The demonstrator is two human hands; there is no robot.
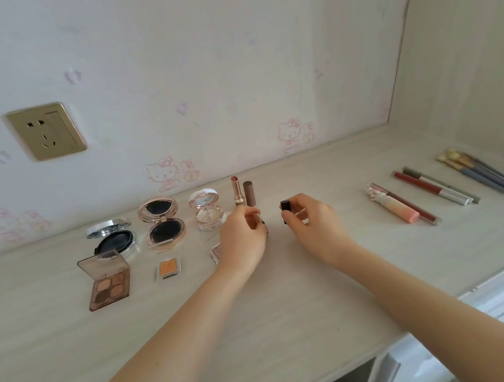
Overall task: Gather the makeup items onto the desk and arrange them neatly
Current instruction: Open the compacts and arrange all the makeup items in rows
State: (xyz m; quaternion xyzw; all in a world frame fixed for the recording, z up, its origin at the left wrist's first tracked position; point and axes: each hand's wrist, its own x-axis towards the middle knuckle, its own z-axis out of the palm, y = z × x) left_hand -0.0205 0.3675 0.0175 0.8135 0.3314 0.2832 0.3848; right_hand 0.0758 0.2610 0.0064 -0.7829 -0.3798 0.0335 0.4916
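Since most of the makeup already lies on the desk [290,306] in loose groups, the gathering looks largely done and the fine arranging is what remains; at the left three open compacts [162,224] stand in a row near the wall, with an eyeshadow palette [107,280] and an orange single pan [167,268] in front of them, and a small pinkish pan [215,253] half hidden behind the left wrist; just right of the compacts an uncapped lipstick [237,191] stands upright with its brown cap [249,193] upright beside it; well to the right lie the lip gloss tubes [405,207] and, furthest right, the brushes [480,172], all slanted the same way; the item in hand seems to be a second lipstick, probably being set upright next to the first. Both forearms reach forward from the near edge, wrists low over the desk, the hands near each other but apart; the left hand [244,239] curls its fingers round a small lipstick tube [258,218], most of it hidden, its base apparently at the desk surface; the right hand [312,224] pinches a dark cap [285,207] between thumb and fingertips, held upright just above the desk; whether the cap is to stand beside the tube I cannot tell.
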